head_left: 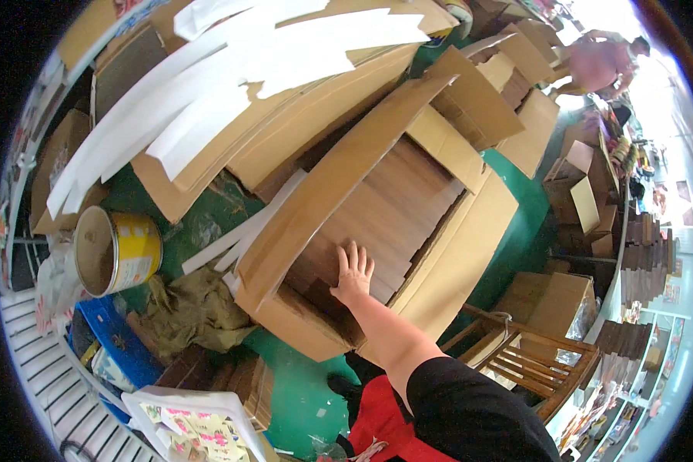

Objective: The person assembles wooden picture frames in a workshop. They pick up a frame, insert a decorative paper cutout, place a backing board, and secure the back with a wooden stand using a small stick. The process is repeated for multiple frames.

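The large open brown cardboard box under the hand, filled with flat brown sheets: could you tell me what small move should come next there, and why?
Probably curl the fingers of the right hand to grip the top flat brown sheets. The hand lies open and flat on the stack inside the large open brown cardboard box, holding nothing yet, its flaps folded clear.

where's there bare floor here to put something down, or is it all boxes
Bare green floor shows right of the open carton, toward the wooden chair, and a small patch between the yellow can and the carton's near flap. Behind, flat cardboard sheets and white strips crowd everything. The hand rests on the brown stacks inside the carton.
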The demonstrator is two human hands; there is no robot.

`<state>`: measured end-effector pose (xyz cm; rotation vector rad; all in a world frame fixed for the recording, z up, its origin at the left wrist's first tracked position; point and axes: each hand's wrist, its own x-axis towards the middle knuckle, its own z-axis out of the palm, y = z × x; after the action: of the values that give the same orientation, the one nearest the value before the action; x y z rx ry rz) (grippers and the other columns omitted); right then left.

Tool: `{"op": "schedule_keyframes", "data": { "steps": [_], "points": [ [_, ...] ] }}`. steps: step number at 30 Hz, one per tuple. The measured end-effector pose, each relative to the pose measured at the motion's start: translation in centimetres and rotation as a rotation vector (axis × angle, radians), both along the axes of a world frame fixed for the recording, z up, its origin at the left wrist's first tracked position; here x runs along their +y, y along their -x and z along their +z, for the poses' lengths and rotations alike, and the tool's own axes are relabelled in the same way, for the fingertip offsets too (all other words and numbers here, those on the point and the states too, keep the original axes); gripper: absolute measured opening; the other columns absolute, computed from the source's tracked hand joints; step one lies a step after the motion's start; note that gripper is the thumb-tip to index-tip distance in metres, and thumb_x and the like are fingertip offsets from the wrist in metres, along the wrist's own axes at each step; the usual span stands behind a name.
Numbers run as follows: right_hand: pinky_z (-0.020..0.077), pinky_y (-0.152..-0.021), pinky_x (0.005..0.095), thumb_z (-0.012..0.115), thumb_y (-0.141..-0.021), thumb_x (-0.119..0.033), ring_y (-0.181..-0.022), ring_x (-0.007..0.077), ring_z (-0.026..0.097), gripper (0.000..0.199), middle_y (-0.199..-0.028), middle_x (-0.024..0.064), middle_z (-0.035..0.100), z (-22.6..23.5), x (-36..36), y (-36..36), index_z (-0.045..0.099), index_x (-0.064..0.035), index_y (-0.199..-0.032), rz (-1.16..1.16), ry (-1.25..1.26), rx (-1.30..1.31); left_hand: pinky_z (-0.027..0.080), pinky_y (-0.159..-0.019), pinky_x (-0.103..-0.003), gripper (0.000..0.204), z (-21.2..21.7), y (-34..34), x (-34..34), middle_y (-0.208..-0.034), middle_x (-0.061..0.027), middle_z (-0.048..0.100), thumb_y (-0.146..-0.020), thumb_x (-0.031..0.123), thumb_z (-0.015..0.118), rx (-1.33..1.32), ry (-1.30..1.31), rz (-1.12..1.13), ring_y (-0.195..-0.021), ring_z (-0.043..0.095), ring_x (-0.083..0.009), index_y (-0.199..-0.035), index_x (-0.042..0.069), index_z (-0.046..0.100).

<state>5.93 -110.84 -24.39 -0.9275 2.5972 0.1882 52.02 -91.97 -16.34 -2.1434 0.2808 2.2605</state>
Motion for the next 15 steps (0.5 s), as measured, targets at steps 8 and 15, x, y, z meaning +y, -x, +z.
{"op": "schedule_keyframes", "data": {
  "steps": [8,15],
  "points": [
    [0.0111,-0.108,0.0588,0.075,-0.069,-0.041,-0.14,0.0329,-0.003,0.109,-0.153,0.008,-0.004,3.1,-0.9,1.6,0.002,-0.0187,-0.146,-0.006,-0.254,-0.245,0.049,-0.078,-0.036,0.04,-0.2,1.6,-1.8,-0.117,-0.0133,0.054,-0.089,0.022,0.056,-0.004,0.061,-0.024,-0.1,0.056,-0.0256,-0.124,0.003,0.048],
    [0.0338,-0.101,0.0478,0.067,-0.075,-0.033,-0.125,0.0338,0.037,0.074,-0.14,0.0155,0.033,2.7,6.7,-2.5,0.032,-0.0086,-0.135,-0.069,0.115,-0.382,0.05,-0.075,-0.033,0.036,1.5,0.3,0.8,-0.114,-0.0121,0.056,-0.089,0.019,0.056,0.03,0.165,0.015,-0.095,0.058,-0.0236,-0.121,0.004,0.049]
  ]
}}
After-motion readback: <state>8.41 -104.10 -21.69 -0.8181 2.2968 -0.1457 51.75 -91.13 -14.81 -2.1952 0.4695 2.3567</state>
